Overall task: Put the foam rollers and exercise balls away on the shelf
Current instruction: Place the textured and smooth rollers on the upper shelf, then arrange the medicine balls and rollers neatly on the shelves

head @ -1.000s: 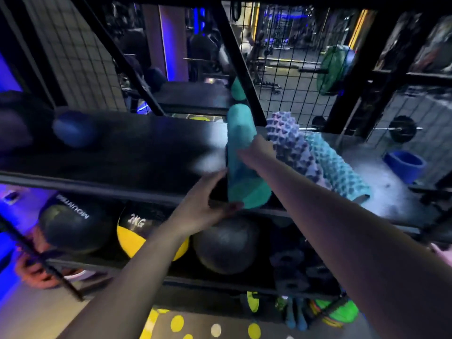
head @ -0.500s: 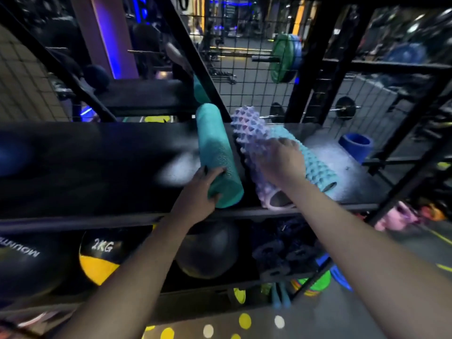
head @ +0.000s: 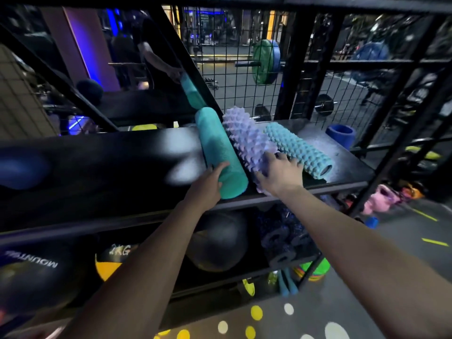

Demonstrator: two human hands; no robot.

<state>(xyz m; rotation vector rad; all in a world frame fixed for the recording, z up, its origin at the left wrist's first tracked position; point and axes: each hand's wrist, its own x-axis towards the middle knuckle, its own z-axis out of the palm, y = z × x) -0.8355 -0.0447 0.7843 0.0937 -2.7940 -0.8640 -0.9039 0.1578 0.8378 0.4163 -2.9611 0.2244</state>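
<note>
- The shelf (head: pixel 97 167) is a black rack with a wire mesh back (head: pixel 232 81). Three foam rollers lie side by side on the right half of its upper board.
- The smooth teal roller (head: pixel 220 145) is the leftmost, with its near end at the front edge and its far end slanting back to the left.
- The left hand (head: pixel 208 183) has its grip closed round the left side of that near end, fingers over the top and thumb lower down.
- The lilac spiked roller (head: pixel 244 135) lies just right of the teal one, touching it along its length.
- The right hand (head: pixel 278 174) lies on the lilac roller's near end at the front edge. Its grip is loose, with the fingers spread flat over the spikes rather than wrapped round them, and the fingertips reach the next roller.
- The pale blue knobbed roller (head: pixel 296 148) lies rightmost, beside the lilac one, with its hollow end facing the front edge.
- A blue ring (head: pixel 340 135) stands near the rear right corner, apart from the rollers.
- A blurred dark blue ball (head: pixel 22 170) sits towards the left edge.
- The lower shelf holds a grey ball (head: pixel 220 243) under the left forearm, a black and yellow ball marked 2KG (head: pixel 110 263), and a black ball (head: pixel 31 277) at the left end.
</note>
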